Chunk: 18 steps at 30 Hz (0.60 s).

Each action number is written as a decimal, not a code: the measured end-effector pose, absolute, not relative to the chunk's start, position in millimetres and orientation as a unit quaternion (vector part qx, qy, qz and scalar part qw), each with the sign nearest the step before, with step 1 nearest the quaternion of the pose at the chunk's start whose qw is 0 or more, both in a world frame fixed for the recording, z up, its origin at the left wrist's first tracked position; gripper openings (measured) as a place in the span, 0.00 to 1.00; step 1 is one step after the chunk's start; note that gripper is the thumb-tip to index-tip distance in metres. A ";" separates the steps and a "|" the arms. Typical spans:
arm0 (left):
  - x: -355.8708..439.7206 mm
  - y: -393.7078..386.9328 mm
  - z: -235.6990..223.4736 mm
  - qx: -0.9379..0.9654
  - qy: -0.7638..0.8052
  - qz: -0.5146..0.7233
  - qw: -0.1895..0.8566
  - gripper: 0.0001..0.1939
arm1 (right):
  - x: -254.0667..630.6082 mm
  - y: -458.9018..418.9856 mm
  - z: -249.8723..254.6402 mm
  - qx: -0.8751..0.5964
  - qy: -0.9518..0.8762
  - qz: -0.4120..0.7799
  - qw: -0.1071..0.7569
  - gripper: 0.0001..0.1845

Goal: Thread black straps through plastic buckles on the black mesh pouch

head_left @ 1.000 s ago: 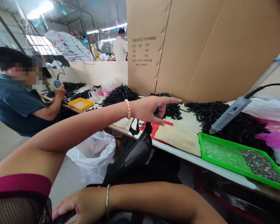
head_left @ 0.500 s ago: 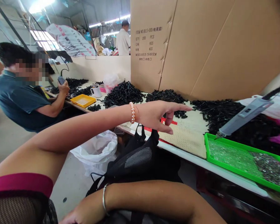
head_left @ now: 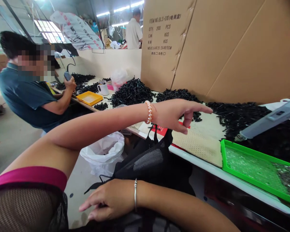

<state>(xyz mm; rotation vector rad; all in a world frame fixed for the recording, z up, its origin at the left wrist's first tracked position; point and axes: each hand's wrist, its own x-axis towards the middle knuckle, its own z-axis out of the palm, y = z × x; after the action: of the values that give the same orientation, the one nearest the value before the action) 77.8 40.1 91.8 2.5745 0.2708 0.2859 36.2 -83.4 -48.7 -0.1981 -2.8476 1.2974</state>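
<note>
My left hand (head_left: 175, 114), with a beaded bracelet at the wrist, reaches across over the bench edge. Its index finger is stretched out, the others curl loosely, and nothing shows in it. Just below hangs a black mesh item (head_left: 148, 159) with straps; whether a strap touches the hand, I cannot tell. A ridged beige mat (head_left: 198, 145) and a red piece (head_left: 159, 129) lie under and behind this hand. Nearer my body, my right hand (head_left: 113, 198), wearing a silver bangle, points left with fingers apart and holds nothing visible. Black clothing lies beneath it.
On the right, a green tray (head_left: 253, 169) holds small shiny pieces, with a grey handheld tool (head_left: 268, 120) over its rim. Piles of black strips (head_left: 132, 91) cover the bench before a cardboard sheet (head_left: 219, 48). A co-worker (head_left: 29, 87) sits left; a white bag (head_left: 103, 149) stands below.
My right hand has come up and to the right, into fuller view. My left hand has shifted a little right. The view has also shifted slightly.
</note>
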 end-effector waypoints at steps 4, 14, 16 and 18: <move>67.2 50.2 121.5 0.932 0.183 0.180 0.256 0.39 | 64.5 -81.8 -54.2 -0.072 -0.854 0.510 0.078 0.18; 9.5 70.4 198.8 0.866 0.382 0.304 0.112 0.35 | 150.7 -69.4 -126.5 -0.396 -0.603 0.639 0.267 0.18; 4.4 81.3 204.7 0.830 0.440 0.325 0.107 0.28 | 151.3 -66.1 -139.3 -0.429 -0.574 0.628 0.304 0.21; 1.4 93.9 207.0 0.801 0.461 0.367 0.108 0.23 | 144.5 -60.1 -143.5 -0.441 -0.561 0.631 0.304 0.24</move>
<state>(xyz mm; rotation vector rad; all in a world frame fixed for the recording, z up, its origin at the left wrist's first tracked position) 1.4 93.9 207.0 2.3550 1.3562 1.0796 144.5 -60.1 -143.5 -1.1685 -1.4853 1.6728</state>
